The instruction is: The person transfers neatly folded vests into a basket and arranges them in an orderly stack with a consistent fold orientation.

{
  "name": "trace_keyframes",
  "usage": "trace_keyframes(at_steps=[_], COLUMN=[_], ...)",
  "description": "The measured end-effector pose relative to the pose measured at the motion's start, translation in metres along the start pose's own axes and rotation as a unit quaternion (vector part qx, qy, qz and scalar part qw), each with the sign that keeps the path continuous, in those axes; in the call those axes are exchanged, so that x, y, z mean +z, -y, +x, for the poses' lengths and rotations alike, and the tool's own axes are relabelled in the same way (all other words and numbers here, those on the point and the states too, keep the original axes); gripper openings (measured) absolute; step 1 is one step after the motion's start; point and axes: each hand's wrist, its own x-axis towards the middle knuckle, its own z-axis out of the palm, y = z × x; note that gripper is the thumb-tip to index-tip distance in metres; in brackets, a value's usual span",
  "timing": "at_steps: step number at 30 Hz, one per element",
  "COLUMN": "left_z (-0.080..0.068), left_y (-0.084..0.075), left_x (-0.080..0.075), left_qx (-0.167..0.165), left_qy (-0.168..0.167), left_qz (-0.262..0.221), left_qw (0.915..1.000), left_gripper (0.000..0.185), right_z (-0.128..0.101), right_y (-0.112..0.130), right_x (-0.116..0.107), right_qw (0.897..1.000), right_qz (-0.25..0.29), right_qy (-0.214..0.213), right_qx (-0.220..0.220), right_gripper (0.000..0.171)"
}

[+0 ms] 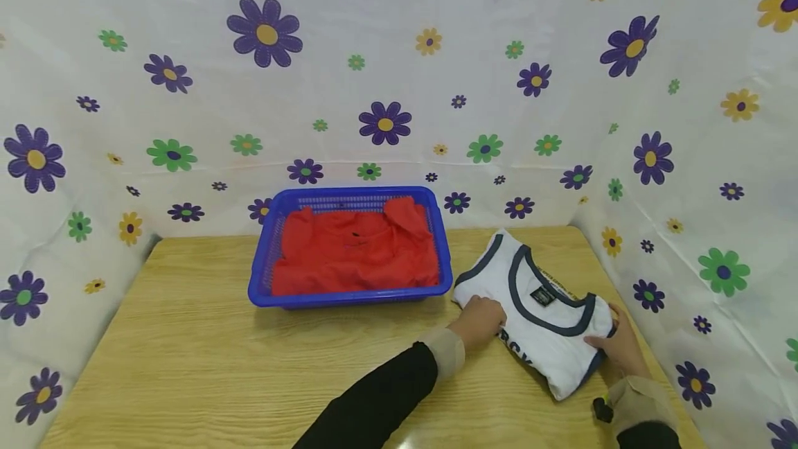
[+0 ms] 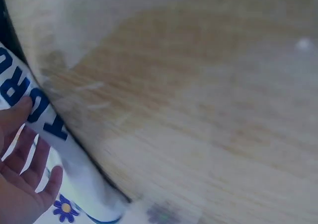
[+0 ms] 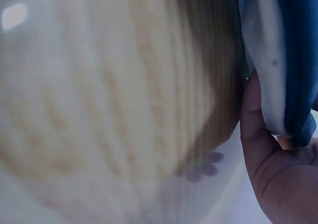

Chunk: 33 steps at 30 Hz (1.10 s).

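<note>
A folded white tank top (image 1: 530, 303) with dark trim lies tilted at the right side of the table, its neckline and black label facing up. My left hand (image 1: 479, 323) pinches its left edge. In the left wrist view, the left thumb presses beside dark blue letters on the tank top (image 2: 82, 157), the fingers spread on the other side. At the opposite edge, my right hand (image 1: 620, 345) grips the cloth, thumb on top. The right wrist view shows white and navy layers (image 3: 278, 60) between the right hand's (image 3: 283, 184) thumb and fingers.
A blue plastic basket (image 1: 350, 296) stands at the back middle of the wooden table (image 1: 206, 359), left of the tank top. Red folded clothing (image 1: 355, 255) fills it. A white flower-printed sheet (image 1: 399, 89) hangs behind the table and along both sides.
</note>
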Motion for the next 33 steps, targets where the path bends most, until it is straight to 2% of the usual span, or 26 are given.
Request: trace_keyframes(at_steps=[3, 7, 10, 11, 13, 15, 17, 19, 20, 23, 26, 29, 31, 33], left_z=[-0.007, -0.012, -0.014, -0.014, -0.013, -0.011, -0.009, -0.005, -0.004, -0.001, 0.001, 0.001, 0.001, 0.000], left_y=[-0.008, -0.017, -0.019, -0.018, -0.015, -0.011, -0.004, 0.002, 0.006, 0.016, 0.023, 0.024, 0.023, 0.023], left_x=[-0.001, 0.004, 0.006, 0.006, 0.006, 0.008, 0.011, 0.013, 0.015, 0.017, 0.015, 0.011, 0.008, 0.008], left_qx=[0.029, 0.055, 0.063, 0.059, 0.037, -0.006, -0.066, -0.133, -0.168, -0.253, -0.302, -0.335, -0.356, -0.372], left_qy=[-0.003, -0.018, -0.008, -0.002, -0.007, -0.029, -0.054, -0.073, -0.072, -0.063, -0.059, -0.066, -0.074, -0.080], left_qz=[-0.026, -0.028, -0.038, -0.046, -0.057, -0.057, -0.064, -0.086, -0.104, -0.173, -0.212, -0.222, -0.240, -0.245], left_qw=[0.9993, 0.9979, 0.9972, 0.9972, 0.9977, 0.9979, 0.9943, 0.9847, 0.9776, 0.9496, 0.9276, 0.9132, 0.9000, 0.8918], left_gripper=[0.018, 0.021, 0.018, 0.015, 0.011, 0.021, 0.037, 0.053, 0.060, 0.073, 0.079, 0.080, 0.077, 0.072], right_z=[0.004, 0.011, 0.017, 0.020, 0.022, 0.022, 0.019, 0.015, 0.013, 0.008, 0.005, 0.003, 0.003, 0.001], right_y=[0.002, 0.003, 0.003, 0.002, 0.001, 0.003, 0.006, 0.011, 0.013, 0.018, 0.021, 0.023, 0.024, 0.024], right_x=[-0.006, -0.011, -0.011, -0.010, -0.008, -0.006, -0.003, -0.001, 0.000, 0.003, 0.006, 0.006, 0.006, 0.008], right_qw=[1.000, 0.999, 0.999, 0.997, 0.997, 0.996, 0.994, 0.994, 0.993, 0.991, 0.988, 0.983, 0.980, 0.980], right_qz=[-0.012, -0.001, 0.005, -0.006, -0.007, -0.014, -0.026, -0.029, -0.037, -0.066, -0.116, -0.159, -0.166, -0.156], right_qy=[-0.003, -0.028, -0.047, -0.066, -0.074, -0.086, -0.097, -0.090, -0.092, -0.086, -0.060, -0.031, -0.027, -0.032], right_qx=[0.008, 0.023, 0.027, 0.028, 0.028, 0.035, 0.043, 0.054, 0.062, 0.077, 0.084, 0.091, 0.102, 0.117], right_gripper=[0.103, 0.109, 0.113, 0.113, 0.115, 0.111, 0.105, 0.098, 0.095, 0.088, 0.075, 0.069, 0.063, 0.064])
